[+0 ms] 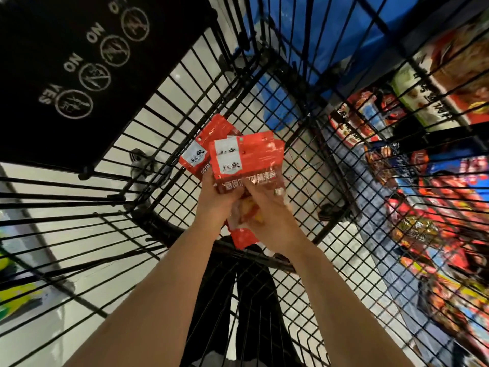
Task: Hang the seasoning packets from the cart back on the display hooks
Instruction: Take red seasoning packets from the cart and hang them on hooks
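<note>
Both of my hands are down inside a black wire shopping cart (304, 144). Together they hold a fanned stack of red seasoning packets (246, 160) with white labels and hang holes at the top. My left hand (214, 205) grips the stack from the left, fingers curled round its lower edge. My right hand (267, 218) grips the stack's lower part from the right. One packet (203, 144) sticks out behind, tilted left. The packets' lower halves are hidden by my hands. No display hooks are in view.
The cart's black child-seat flap (87, 67) with YES/NO pictograms stands at upper left. Shelves of colourful packaged food (436, 197) show through the cart's right wall. Light floor tiles lie beneath, and my dark trousers (238, 300) show below the cart.
</note>
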{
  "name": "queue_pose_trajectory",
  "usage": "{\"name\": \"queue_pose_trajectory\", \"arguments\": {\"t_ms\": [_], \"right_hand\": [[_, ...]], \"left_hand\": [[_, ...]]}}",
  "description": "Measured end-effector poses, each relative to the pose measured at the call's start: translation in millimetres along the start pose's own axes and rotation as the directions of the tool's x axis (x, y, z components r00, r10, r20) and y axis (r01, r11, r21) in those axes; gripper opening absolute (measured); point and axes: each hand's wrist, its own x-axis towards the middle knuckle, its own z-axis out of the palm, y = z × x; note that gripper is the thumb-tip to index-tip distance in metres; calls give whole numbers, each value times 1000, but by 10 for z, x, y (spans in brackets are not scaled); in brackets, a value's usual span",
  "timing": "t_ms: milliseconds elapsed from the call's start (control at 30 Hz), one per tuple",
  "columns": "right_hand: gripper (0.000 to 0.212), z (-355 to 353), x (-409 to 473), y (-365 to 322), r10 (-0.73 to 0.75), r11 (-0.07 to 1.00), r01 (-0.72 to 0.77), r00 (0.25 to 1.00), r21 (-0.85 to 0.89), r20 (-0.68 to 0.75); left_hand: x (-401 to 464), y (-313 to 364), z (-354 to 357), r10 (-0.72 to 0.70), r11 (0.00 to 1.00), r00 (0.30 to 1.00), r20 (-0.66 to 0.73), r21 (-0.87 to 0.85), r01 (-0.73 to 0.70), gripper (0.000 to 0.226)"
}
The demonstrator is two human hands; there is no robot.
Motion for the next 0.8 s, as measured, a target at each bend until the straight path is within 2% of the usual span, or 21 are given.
{"name": "queue_pose_trajectory", "arguments": {"t_ms": [33,100,167,200,267,367,467,533,600,700,800], "right_hand": [[81,1,-53,42,10,997,-11,1000,78,13],[74,-34,-107,62,35,982,-7,989,191,-143],[65,-99,-93,66,59,982,4,943,188,-327],[60,-142,-44,76,71,988,-13,925,156,-373],[58,-222,123,83,106,994,-109,907,16,-408],[59,-245,481,2,97,975,-161,928,-151,-361],[65,-154,697,-105,106,887,-224,950,-405,-295],[65,-88,715,-128,43,816,-222,944,-533,-327],[67,-83,679,-88,-58,796,-163,938,-583,-341],[56,-219,542,40,-105,874,-133,887,-467,-449],[37,-374,265,232,36,948,-203,834,-245,-550]], "left_hand": [[30,-82,-17,10,1000,999,-33,12,-10,69],[74,-216,-57,-9,999,997,-83,39,12,71],[-7,-223,-119,-41,999,989,-142,14,44,66],[-75,-207,-156,-71,998,981,-182,-14,69,62],[-141,-290,-305,-100,994,963,-252,-59,88,60],[-175,-420,-574,-76,996,926,-371,-70,54,67],[-149,-508,-716,-59,998,878,-474,-9,62,72],[-156,-532,-755,-60,990,863,-502,77,114,72],[-149,-563,-775,-55,984,876,-479,122,128,74],[-130,-537,-746,-33,983,893,-449,149,111,78],[-92,-464,-686,-5,989,931,-364,137,58,77]]}}
